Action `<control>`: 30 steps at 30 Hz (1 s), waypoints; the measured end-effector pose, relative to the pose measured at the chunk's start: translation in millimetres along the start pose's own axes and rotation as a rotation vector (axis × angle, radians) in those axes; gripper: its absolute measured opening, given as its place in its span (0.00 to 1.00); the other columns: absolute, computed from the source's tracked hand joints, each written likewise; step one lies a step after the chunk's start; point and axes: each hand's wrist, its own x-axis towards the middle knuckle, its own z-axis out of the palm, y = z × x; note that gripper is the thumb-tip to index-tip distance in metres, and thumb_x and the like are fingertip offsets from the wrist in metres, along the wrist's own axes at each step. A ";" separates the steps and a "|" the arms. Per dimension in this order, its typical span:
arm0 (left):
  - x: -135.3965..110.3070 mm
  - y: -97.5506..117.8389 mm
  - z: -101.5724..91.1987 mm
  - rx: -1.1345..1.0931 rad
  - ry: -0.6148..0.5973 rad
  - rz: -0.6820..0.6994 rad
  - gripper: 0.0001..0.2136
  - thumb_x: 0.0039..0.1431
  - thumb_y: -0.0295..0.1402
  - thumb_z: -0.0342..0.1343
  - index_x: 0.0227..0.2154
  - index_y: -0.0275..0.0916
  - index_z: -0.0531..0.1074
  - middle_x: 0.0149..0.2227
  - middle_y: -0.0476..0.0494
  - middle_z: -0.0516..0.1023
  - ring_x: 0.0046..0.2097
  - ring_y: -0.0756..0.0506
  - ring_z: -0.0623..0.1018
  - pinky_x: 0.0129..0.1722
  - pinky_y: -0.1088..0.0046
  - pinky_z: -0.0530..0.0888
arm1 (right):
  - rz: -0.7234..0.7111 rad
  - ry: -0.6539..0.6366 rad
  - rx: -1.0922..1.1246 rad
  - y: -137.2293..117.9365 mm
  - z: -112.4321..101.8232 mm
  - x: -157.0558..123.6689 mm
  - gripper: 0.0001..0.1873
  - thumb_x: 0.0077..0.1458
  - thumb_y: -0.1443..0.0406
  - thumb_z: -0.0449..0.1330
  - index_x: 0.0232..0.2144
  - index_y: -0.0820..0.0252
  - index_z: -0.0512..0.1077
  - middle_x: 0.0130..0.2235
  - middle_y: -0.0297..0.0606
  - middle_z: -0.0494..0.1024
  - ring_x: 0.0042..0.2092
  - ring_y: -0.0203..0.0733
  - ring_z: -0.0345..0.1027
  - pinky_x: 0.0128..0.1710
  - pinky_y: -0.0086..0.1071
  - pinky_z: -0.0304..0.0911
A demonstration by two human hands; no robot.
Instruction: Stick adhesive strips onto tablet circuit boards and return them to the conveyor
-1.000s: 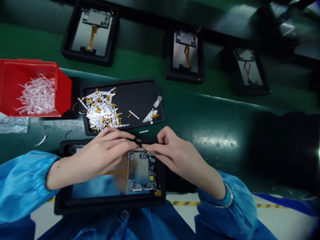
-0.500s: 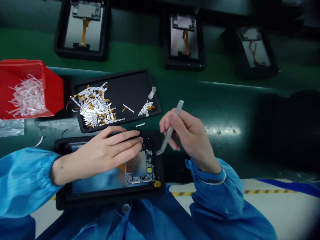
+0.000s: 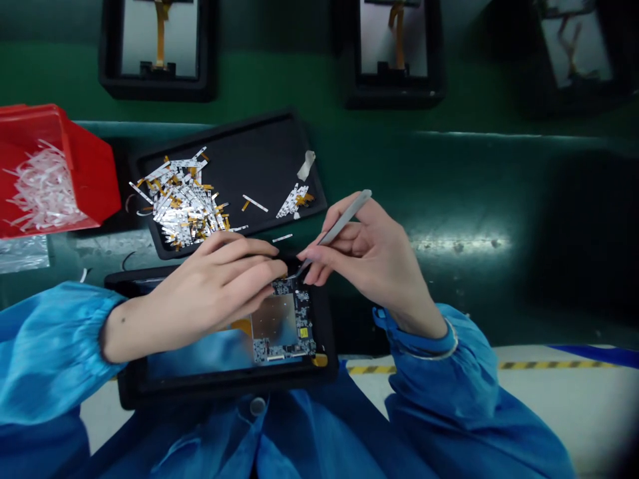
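A tablet with its back off lies in a black tray [image 3: 200,391] in front of me, its circuit board [image 3: 302,313] exposed at the right end. My left hand [image 3: 214,283] reaches across the tablet with fingers stretched out and slightly bent. Its fingertips rest at the board's upper edge; the thumb and whatever lies beneath are hidden. Pinched in my right hand [image 3: 367,256] is a pair of grey metal tweezers [image 3: 345,218]. They slant down, tips at the board's top right corner, close to the left fingertips. What the tips touch is too small to tell.
Beyond the hands lies a black tray [image 3: 239,156] with a pile of small white-and-orange flex strips [image 3: 187,203]. One loose strip [image 3: 282,237] lies below it. A red bin [image 3: 94,173] of white strips stands left. More trays [image 3: 160,86] holding opened tablets line the back.
My right hand has brought the tweezers left and down, from beside the tray onto the board's corner. The left fingers have bent a little more. The view has tilted slightly downward.
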 end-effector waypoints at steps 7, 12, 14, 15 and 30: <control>23.1 -3.6 4.7 -0.152 -0.004 -0.073 0.06 0.72 0.29 0.48 0.47 0.36 0.68 0.41 0.43 0.77 0.43 0.44 0.72 0.41 0.68 0.73 | -0.019 0.042 0.030 4.0 1.1 -2.4 0.20 0.55 0.58 0.70 0.35 0.52 0.60 0.23 0.21 0.76 0.24 0.38 0.79 0.22 0.27 0.76; 10.8 -3.9 -5.0 -0.161 -0.022 -0.092 0.07 0.71 0.28 0.49 0.48 0.38 0.68 0.45 0.42 0.75 0.45 0.45 0.74 0.45 0.66 0.72 | -0.021 0.021 0.040 4.5 0.7 -2.3 0.18 0.57 0.62 0.69 0.36 0.52 0.60 0.24 0.23 0.77 0.25 0.37 0.79 0.23 0.27 0.76; 1.4 -1.9 -8.4 -0.096 -0.026 -0.061 0.07 0.71 0.28 0.50 0.48 0.37 0.69 0.47 0.41 0.77 0.45 0.44 0.74 0.44 0.65 0.70 | -0.021 0.027 0.042 4.8 0.6 -2.6 0.17 0.58 0.63 0.68 0.36 0.52 0.60 0.26 0.24 0.78 0.26 0.37 0.79 0.23 0.27 0.75; -3.1 -0.3 -9.3 -0.064 -0.027 -0.039 0.08 0.71 0.28 0.50 0.49 0.37 0.70 0.48 0.41 0.77 0.46 0.43 0.75 0.44 0.64 0.70 | -0.019 0.033 0.043 4.9 0.6 -2.8 0.17 0.58 0.64 0.68 0.37 0.52 0.60 0.26 0.24 0.78 0.26 0.37 0.79 0.23 0.28 0.75; -23.7 12.4 -10.5 0.033 -0.114 -0.021 0.15 0.73 0.28 0.51 0.59 0.38 0.67 0.59 0.44 0.78 0.62 0.40 0.73 0.54 0.58 0.70 | -0.019 0.087 -0.006 5.7 -0.4 -4.8 0.18 0.56 0.61 0.70 0.36 0.53 0.62 0.27 0.22 0.78 0.25 0.36 0.78 0.23 0.27 0.75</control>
